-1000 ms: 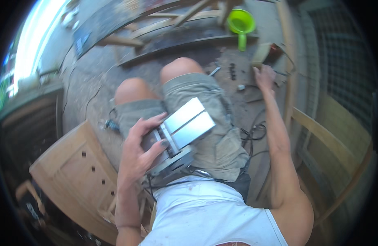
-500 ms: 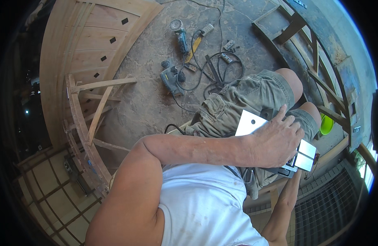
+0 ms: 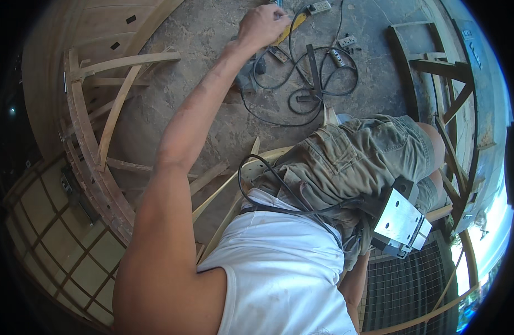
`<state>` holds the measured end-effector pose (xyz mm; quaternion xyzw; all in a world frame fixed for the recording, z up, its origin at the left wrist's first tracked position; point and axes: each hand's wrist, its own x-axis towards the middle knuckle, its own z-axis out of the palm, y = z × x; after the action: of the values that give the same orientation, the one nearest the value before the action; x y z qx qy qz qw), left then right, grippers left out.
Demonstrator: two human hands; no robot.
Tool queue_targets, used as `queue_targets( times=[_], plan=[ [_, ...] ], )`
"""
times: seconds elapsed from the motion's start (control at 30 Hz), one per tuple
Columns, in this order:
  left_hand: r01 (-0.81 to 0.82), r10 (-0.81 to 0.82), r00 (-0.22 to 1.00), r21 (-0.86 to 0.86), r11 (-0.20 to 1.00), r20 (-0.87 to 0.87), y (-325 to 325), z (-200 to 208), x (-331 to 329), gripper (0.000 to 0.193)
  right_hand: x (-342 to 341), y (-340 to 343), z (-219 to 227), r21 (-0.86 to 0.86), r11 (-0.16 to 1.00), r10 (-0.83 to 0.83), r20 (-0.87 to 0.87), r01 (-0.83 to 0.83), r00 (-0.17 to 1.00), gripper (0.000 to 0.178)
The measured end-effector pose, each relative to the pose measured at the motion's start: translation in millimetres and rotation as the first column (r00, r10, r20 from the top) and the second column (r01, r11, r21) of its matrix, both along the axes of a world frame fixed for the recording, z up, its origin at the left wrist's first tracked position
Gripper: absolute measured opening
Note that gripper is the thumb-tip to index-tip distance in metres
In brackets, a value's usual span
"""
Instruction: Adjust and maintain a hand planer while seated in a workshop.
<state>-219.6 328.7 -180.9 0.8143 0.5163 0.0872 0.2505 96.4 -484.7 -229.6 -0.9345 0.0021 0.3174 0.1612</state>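
My left hand (image 3: 262, 27) reaches out over the floor at the top of the head view, fingers curled. A sliver of a teal tool (image 3: 277, 3) shows just past its fingers; whatever the hand grips is covered. A yellow flat piece (image 3: 289, 30) lies right beside it. Across my lap at the right rests a black electric planer (image 3: 401, 223), its shiny metal sole turned up. My right forearm (image 3: 354, 285) leads up behind the planer, and the planer hides the right hand. A black cable (image 3: 279, 210) runs from the planer across my waist.
A grey power tool (image 3: 246, 81) lies partly behind my left forearm. Power strips (image 3: 320, 6), looped cords and a dark metal bar (image 3: 314, 70) lie on the concrete floor. Curved wooden frames stand at left (image 3: 87, 131) and right (image 3: 447, 70). A wire-mesh panel (image 3: 405, 282) is lower right.
My left hand has left the planer's sole and swung up and left to the tools on the floor. The view has shifted, and the planer stays on my lap.
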Motion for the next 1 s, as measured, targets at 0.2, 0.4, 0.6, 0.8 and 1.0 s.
queue_targets(
  times=[0.2, 0.4, 0.6, 0.8, 1.0],
  plan=[
    [-0.406, 0.203, 0.893, -0.522, 0.750, -0.401, -67.3, -100.5, -184.1, 0.028, 8.4, -0.7, 30.4, -0.059, 0.998, 0.022, -0.009, -0.022, 1.000, 0.040],
    [-0.168, -0.207, 0.893, -0.722, 0.671, -0.399, -240.8, -177.3, -234.6, 0.029, 22.6, 15.0, 33.7, -0.057, 0.995, 0.074, -0.027, -0.076, 0.997, 0.040],
    [-0.095, -0.066, 0.975, -0.671, 0.735, -0.211, -294.5, -182.2, -168.3, 0.028, 33.3, 48.2, 34.1, 0.011, 0.993, 0.114, 0.008, -0.114, 0.993, 0.040],
    [0.085, 0.095, 0.944, -0.509, 0.857, 0.316, -206.6, -62.9, 36.6, 0.025, 27.5, 48.0, 43.4, 0.206, 0.978, 0.004, 0.185, -0.042, 0.983, 0.040],
    [0.578, -0.363, 0.666, -0.143, 0.803, 0.652, -189.2, 126.4, 174.9, 0.024, -1.0, 152.7, 154.9, 0.537, 0.724, -0.504, -0.018, 0.434, 0.863, 0.039]
  ],
)
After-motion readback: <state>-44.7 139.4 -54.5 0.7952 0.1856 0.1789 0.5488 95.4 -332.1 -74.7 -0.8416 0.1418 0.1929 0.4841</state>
